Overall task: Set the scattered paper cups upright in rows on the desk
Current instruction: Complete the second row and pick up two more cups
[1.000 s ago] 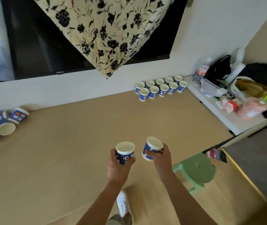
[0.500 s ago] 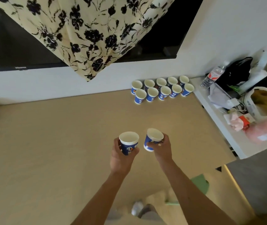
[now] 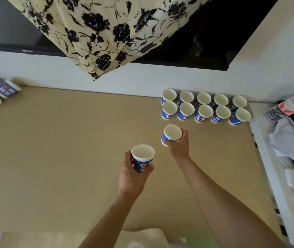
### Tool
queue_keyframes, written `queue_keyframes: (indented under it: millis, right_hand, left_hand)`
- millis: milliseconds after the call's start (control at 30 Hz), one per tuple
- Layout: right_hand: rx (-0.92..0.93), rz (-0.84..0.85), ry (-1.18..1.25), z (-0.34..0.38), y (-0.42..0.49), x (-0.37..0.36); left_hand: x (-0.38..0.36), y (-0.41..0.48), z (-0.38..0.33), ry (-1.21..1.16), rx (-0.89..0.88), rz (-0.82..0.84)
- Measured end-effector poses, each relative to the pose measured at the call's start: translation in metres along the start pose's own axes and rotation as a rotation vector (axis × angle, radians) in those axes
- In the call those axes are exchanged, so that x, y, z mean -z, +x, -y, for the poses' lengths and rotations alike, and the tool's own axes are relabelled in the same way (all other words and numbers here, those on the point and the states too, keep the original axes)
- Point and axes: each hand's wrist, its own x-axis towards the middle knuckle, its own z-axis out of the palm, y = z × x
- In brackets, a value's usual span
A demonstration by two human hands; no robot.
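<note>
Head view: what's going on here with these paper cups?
A person holds two blue-and-white paper cups above the tan desk: the left cup in the left hand, the right cup in the right hand, nearer the ten upright cups in two rows of five by the wall. Tipped cups lie at far left.

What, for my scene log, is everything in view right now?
upright cups: ten, blue with white insides, two rows of five at the desk's far right, by the wall
tipped cups: at least three, blue and white, on their sides at the desk's far left
left-hand cup: one, blue and white, held above the desk
right-hand cup: one, blue and white, held just in front of the rows
desk: one, tan
floral cloth: one, cream with dark flowers, hanging above the wall
plastic bottle: one, clear with red-and-white label, far right
white side surface: one, right of the desk
left hand: grips left-hand cup
right hand: grips right-hand cup
</note>
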Motion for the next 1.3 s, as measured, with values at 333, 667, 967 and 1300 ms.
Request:
queue_keyframes:
  millis: [333,667,967,1300]
  right_hand:
    - [0.062,0.071,-0.041,-0.019,0.064,-0.017]
    - [0.048,0.055,-0.011,-0.032,0.083,-0.022]
    - [0.056,0.045,0.079,-0.034,0.09,-0.028]
    - [-0.069,0.073,0.144,-0.045,0.035,0.013]
  left_hand:
    - [-0.034,-0.013,0.001,0.044,-0.008,-0.099]
    - [-0.045,-0.008,-0.003,0.049,-0.009,-0.095]
    - [-0.042,-0.008,-0.002,0.065,-0.02,-0.1]
    - [-0.047,-0.005,-0.015,0.068,-0.007,-0.066]
